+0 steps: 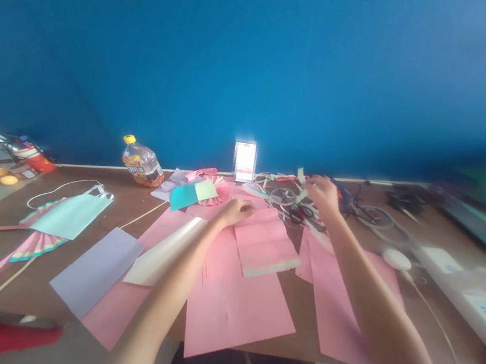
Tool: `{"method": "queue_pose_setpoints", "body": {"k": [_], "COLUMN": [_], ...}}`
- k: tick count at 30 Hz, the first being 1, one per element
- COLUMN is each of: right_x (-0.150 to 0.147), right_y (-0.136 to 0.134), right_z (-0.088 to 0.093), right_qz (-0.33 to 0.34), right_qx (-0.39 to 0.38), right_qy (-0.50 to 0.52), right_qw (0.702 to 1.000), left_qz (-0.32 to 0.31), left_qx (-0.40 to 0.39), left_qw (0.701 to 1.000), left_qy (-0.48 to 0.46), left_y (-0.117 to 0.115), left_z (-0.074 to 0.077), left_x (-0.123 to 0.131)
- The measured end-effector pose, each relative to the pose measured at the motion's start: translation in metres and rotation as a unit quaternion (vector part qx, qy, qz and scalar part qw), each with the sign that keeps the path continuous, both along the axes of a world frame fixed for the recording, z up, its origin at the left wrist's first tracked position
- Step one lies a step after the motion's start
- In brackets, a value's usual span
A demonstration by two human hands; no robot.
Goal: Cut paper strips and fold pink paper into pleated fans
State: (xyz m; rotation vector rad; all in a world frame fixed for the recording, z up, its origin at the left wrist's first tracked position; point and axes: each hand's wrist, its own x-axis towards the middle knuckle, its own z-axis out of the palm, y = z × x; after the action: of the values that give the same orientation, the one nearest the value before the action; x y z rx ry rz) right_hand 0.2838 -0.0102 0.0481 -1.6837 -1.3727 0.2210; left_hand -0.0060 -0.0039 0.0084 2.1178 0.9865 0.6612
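Head cam: L hand w/ fingers curled at top edge of creased pink sheet, mid-desk; can't tell if it's pinching it. Sheet has pale strip along its near edge, lies partly over larger pink sheet. R hand out at far side, fingers bent, fingertips by pale tape-like bit; grip unclear. Scissors just below, nr cables. Lilac sheet & bottle to L.
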Motion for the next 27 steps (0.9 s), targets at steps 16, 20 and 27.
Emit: {"method": "queue_pose_setpoints", "body": {"k": [16,20,27], "right_x": [-0.015,-0.019,-0.062], "right_y": [-0.014,-0.012,-0.018], "right_z": [0.025,0.022,0.008], "right_qz": [0.077,0.13,0.232], "right_qx": [0.029,0.004,-0.066], "right_qy": [0.3,0.32,0.262], "right_qw": [0.95,0.938,0.935], "left_qz": [0.007,0.023,0.028], "left_qx": [0.005,0.009,-0.025], "left_qw": [0.999,0.998,0.994], "left_qy": [-0.048,-0.052,-0.105], "left_y": [0.006,0.006,0.007], "left_z": [-0.006,-0.005,-0.004], "left_x": [0.0,0.001,0.001]}}
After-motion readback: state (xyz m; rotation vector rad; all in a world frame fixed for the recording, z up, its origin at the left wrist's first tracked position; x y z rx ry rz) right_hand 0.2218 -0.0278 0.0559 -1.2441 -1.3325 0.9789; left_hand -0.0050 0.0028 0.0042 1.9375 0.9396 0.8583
